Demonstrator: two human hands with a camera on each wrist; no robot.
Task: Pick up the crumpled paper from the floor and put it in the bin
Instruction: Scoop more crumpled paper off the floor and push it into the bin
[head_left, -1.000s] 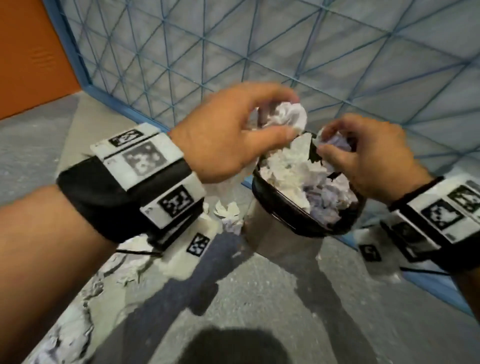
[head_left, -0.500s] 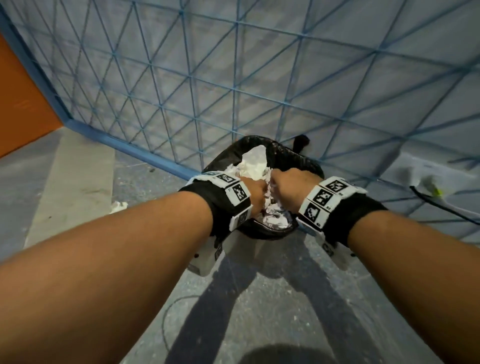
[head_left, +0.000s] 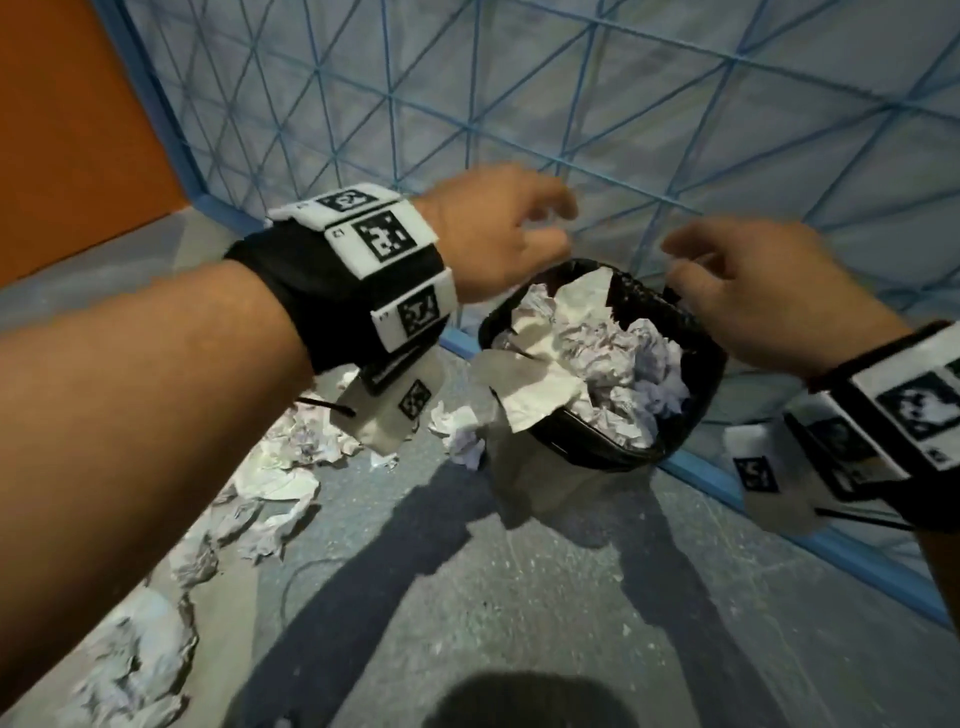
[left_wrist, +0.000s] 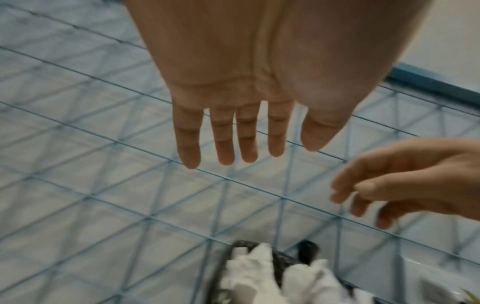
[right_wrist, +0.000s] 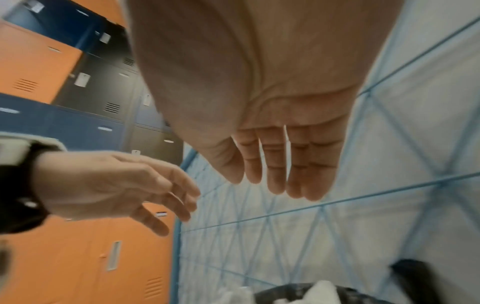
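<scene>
Head view: both hands hover above a black bin (head_left: 597, 447) at the centre of the frame, and neither holds anything.
Left hand: the left hand (head_left: 498, 228) sits at upper centre of the head view, above the bin's far-left rim; the left wrist view shows its fingers (left_wrist: 223, 142) straight and spread, palm bare, so its grip is wide and empty.
Right hand: the right hand (head_left: 758, 291) sits right of centre, over the bin's right rim; the right wrist view shows its fingers (right_wrist: 275, 168) extended side by side with nothing in them, so this grip is also slack and empty.
Bin: lined in black and heaped with crumpled paper (head_left: 597, 364) up to and over the rim; one flatter sheet (head_left: 530, 384) hangs out over the left edge.
Paper on the floor: loose crumpled pieces (head_left: 457, 426) lie just left of the bin's base, more (head_left: 275, 483) at left centre, and a further heap (head_left: 130, 670) in the lower left corner.
Surroundings: grey floor (head_left: 519, 597), a blue mesh partition (head_left: 571, 104) behind the bin, an orange panel (head_left: 78, 130) at upper left.
Step in hand: a drop into the bin looks finished, with both hands free above it; much paper is not yet collected.
Next move: it calls for reaching down and left to the nearest floor pieces, closing the fingers round them and lifting them over the rim.
Caution: the bin looks nearly full, so new pieces may need pressing down or they could roll off; the overhanging sheet looks liable to slip out.
</scene>
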